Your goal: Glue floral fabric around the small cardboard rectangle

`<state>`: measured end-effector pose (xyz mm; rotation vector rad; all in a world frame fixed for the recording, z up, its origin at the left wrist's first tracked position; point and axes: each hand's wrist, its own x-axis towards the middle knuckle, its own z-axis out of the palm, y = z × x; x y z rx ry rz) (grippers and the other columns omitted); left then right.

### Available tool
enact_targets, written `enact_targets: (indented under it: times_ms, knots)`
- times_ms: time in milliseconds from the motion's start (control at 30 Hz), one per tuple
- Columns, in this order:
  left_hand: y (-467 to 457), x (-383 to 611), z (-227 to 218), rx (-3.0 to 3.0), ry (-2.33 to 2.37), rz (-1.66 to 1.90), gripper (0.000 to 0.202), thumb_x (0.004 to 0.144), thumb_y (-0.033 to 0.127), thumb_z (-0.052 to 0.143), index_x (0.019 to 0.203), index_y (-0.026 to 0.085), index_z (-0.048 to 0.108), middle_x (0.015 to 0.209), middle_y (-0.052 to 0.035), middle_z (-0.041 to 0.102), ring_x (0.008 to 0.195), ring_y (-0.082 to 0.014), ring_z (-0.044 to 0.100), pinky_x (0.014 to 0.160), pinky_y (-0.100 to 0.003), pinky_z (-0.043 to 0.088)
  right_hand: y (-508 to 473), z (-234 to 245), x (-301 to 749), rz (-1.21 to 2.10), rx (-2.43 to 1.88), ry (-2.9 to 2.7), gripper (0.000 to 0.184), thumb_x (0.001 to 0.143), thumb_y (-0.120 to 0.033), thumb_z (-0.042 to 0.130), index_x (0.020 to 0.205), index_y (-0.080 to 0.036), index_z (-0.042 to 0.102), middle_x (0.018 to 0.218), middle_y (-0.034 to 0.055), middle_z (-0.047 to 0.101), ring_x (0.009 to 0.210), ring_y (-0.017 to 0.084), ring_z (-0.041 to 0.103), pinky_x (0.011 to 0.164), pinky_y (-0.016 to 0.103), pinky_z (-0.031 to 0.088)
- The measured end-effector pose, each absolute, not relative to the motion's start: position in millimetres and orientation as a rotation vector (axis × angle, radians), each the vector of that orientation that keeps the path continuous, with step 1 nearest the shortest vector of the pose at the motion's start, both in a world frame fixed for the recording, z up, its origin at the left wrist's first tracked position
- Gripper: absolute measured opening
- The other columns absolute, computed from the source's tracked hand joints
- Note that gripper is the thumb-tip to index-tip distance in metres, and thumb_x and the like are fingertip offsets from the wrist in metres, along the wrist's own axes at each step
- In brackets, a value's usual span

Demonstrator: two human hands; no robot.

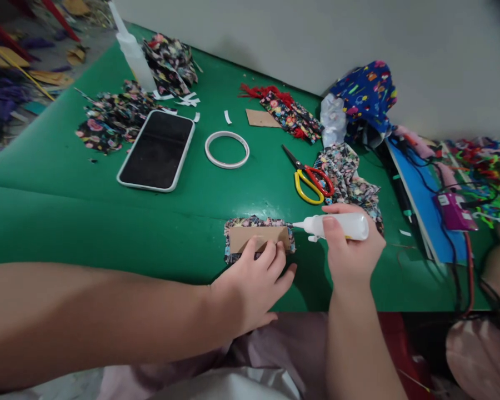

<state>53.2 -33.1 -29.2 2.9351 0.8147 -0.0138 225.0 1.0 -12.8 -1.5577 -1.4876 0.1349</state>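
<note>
A small brown cardboard rectangle [239, 240] lies on a piece of dark floral fabric [254, 221], whose edges show around it. My left hand [256, 278] rests over the near side, its spread fingertips pressing on the cardboard. In my right hand [354, 244] is a white glue bottle [350, 225], held nearly level. Its narrow nozzle points left and meets the fabric edge at the cardboard's upper right corner. Scissors [312, 180] with one red and one yellow handle lie just beyond the bottle.
Around the green table [183, 233] are a phone [156, 150], a tape roll [227, 150], fabric scraps [120, 114] and a second bottle [135, 61]. Farther right lie a floral strip [294, 114], blue patterned cloth [364, 94], a blue folder [420, 194] and a purple box [454, 211] with cables.
</note>
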Motion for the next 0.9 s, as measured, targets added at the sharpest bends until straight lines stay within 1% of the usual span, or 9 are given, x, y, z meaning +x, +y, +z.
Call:
enact_targets:
  times_ms: [167, 367, 533, 733, 900]
  knots:
    - [-32.6, 53.6, -27.3, 2.934, 0.819, -0.041, 0.074, 0.076, 0.062, 0.047, 0.133, 0.018, 0.036, 0.132, -0.0207, 0.043, 0.117, -0.0345, 0.04, 0.093, -0.053, 0.031, 2.3, -16.7, 223.4, 0.225, -1.6, -1.486, 0.024, 0.069, -0.041, 0.065, 0.079, -0.019, 0.064, 0.065, -0.0009, 0.062, 0.051, 0.009, 0.052, 0.047, 0.022, 0.04]
    - [-33.5, 53.2, -27.3, 2.936, 0.816, -0.04, 0.075, 0.074, 0.062, 0.049, 0.133, 0.017, 0.036, 0.133, -0.0206, 0.042, 0.117, -0.0353, 0.04, 0.093, -0.053, 0.031, 2.7, -17.1, 222.3, 0.215, -1.612, -1.527, 0.023, 0.07, -0.041, 0.065, 0.077, -0.019, 0.064, 0.068, -0.0003, 0.063, 0.056, 0.01, 0.054, 0.051, 0.022, 0.042]
    - [-33.4, 53.8, -27.9, 2.933, 0.814, -0.035, 0.075, 0.074, 0.062, 0.049, 0.133, 0.017, 0.037, 0.132, -0.0206, 0.043, 0.116, -0.035, 0.04, 0.093, -0.054, 0.031, 2.8, -19.7, 223.5, 0.244, -1.592, -1.5, 0.025, 0.07, -0.043, 0.064, 0.076, -0.019, 0.064, 0.069, 0.0002, 0.064, 0.055, 0.01, 0.054, 0.052, 0.023, 0.043]
    - [-33.5, 55.1, -30.0, 2.927, 0.827, 0.0, 0.076, 0.072, 0.063, 0.051, 0.132, 0.018, 0.039, 0.131, -0.021, 0.044, 0.115, -0.0358, 0.041, 0.093, -0.055, 0.031, 2.6, -20.7, 223.4, 0.256, -1.575, -1.492, 0.028, 0.07, -0.045, 0.064, 0.076, -0.018, 0.065, 0.067, 0.0003, 0.063, 0.054, 0.01, 0.053, 0.05, 0.022, 0.04]
    - [-34.1, 54.3, -31.0, 2.93, 0.824, 0.038, 0.076, 0.071, 0.063, 0.052, 0.132, 0.017, 0.04, 0.131, -0.0214, 0.044, 0.116, -0.0363, 0.04, 0.092, -0.055, 0.032, 3.7, -22.3, 224.1, 0.257, -1.479, -1.488, 0.034, 0.073, -0.05, 0.059, 0.074, -0.016, 0.065, 0.062, 0.0005, 0.06, 0.052, 0.01, 0.052, 0.047, 0.022, 0.038]
